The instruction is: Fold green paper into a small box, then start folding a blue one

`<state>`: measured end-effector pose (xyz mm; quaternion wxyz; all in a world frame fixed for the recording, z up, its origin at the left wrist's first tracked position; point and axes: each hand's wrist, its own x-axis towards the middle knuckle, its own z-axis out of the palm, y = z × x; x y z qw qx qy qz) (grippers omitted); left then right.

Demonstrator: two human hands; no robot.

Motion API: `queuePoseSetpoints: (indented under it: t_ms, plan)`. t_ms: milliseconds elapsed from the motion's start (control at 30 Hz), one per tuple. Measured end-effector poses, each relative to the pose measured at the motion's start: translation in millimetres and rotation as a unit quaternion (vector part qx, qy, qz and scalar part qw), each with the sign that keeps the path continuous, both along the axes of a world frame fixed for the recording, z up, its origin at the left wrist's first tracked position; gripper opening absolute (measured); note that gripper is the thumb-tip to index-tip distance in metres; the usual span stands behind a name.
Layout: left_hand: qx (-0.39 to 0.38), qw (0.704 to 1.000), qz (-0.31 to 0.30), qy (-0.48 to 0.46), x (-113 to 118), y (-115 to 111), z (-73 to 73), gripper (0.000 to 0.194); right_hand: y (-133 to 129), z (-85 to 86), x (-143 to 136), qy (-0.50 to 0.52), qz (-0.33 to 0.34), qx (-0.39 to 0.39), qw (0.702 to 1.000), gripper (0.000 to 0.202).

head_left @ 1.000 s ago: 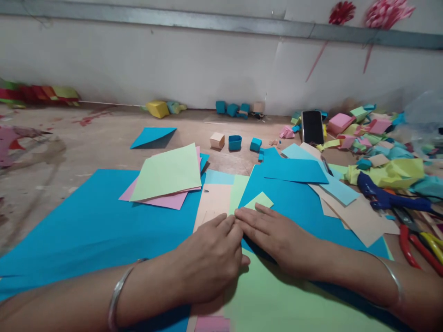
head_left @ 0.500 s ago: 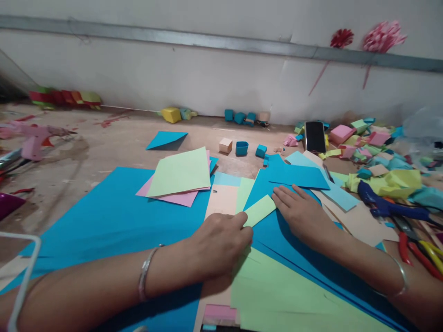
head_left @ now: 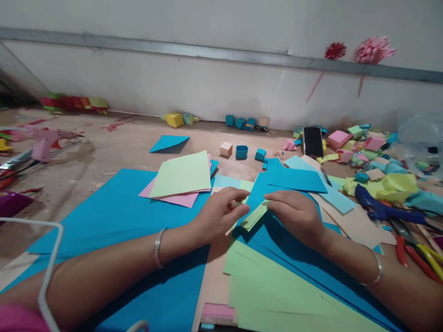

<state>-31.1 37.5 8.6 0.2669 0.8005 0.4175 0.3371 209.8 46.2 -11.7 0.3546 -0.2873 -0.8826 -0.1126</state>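
A narrow folded piece of light green paper (head_left: 256, 216) is tilted over the blue paper sheets (head_left: 277, 246), its fold partly spread. My right hand (head_left: 296, 214) pinches its upper right end between thumb and fingers. Beside the paper's left end is my left hand (head_left: 221, 212), thumb and fingers apart with a gap between them. Larger light green sheets (head_left: 277, 286) are fanned out nearer to me. A stack topped by a light green square (head_left: 182, 174), with pink paper under it, lies on the large blue sheet (head_left: 114, 207) at left.
A pink glue gun (head_left: 43, 140) lies at far left, a blue glue gun (head_left: 384, 205) and red-handled pliers (head_left: 410, 244) at right. Behind stand small paper boxes (head_left: 242, 151), a phone (head_left: 313, 141) and heaped paper pieces (head_left: 367, 147). A white frame (head_left: 51, 267) crosses the lower left.
My left hand has let go of the strip's near end and opened. My right hand, earlier flat beside the strip, now grips its far end and lifts it, showing the fold.
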Motion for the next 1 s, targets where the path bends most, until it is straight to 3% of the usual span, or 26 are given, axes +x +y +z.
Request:
queuePoseSetpoints:
  t_ms: [67, 167, 567, 667, 733, 867, 1000]
  plan:
    - [-0.063, 0.998, -0.017, -0.011, 2, -2, 3.3, 0.042, -3, 0.3, 0, 0.004, -0.002, 0.017, 1.0, 0.017]
    - [-0.088, 0.996, -0.028, -0.007, 3, -4, 4.9, 0.056, -4, 0.9, -1, -0.011, 0.006, 0.032, 0.999, 0.016]
    - [-0.201, 0.974, -0.027, -0.104, 3, -2, -2.1, 0.038, -4, 0.3, 1, -0.018, 0.05, 0.032, 0.998, 0.021]
    - [-0.163, 0.983, 0.015, -0.083, 3, -1, -3.3, 0.024, -6, 3.4, -3, -0.019, 0.057, 0.023, 0.998, 0.02]
    - [-0.093, 0.994, 0.038, -0.046, 2, 1, -5.1, 0.016, -7, 4.3, -5, -0.031, 0.054, 0.008, 0.998, 0.02]
    - [0.046, 0.998, 0.01, 0.051, -2, 5, -10.9, 0.026, -8, 0.8, -6, -0.054, 0.066, -0.079, 0.993, 0.028]
    - [0.064, 0.99, 0.015, 0.125, -3, 5, -12.8, 0.024, -6, -5.6, -7, -0.038, 0.027, -0.154, 0.987, 0.028]
